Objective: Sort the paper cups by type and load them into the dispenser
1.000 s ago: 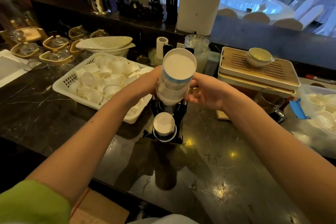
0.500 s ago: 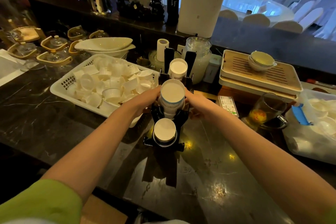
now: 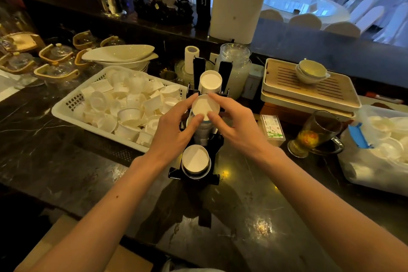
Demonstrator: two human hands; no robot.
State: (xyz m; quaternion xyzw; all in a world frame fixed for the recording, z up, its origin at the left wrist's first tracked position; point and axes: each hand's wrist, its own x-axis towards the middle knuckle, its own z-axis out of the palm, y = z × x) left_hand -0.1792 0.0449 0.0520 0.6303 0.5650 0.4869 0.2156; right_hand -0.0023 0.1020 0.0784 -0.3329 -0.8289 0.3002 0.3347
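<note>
A black cup dispenser (image 3: 215, 176) stands on the dark marble counter with three slots in a row. The near slot holds a stack of white paper cups (image 3: 195, 161), bottoms up. The far slot holds another stack (image 3: 210, 81). In the middle slot sits a stack of cups with a blue band (image 3: 204, 108). My left hand (image 3: 174, 127) and my right hand (image 3: 235, 123) touch its top rim with their fingertips from either side, fingers spread.
A white plastic basket (image 3: 64, 112) full of loose small white cups lies at the left. A clear tub (image 3: 375, 174) with more cups is at the right. A glass mug of tea (image 3: 315, 134), a small box and a wooden tea tray (image 3: 309, 88) stand right of the dispenser.
The banded stack, held high in both hands a second ago, has come down into the middle slot. My fingers have loosened to the top rim.
</note>
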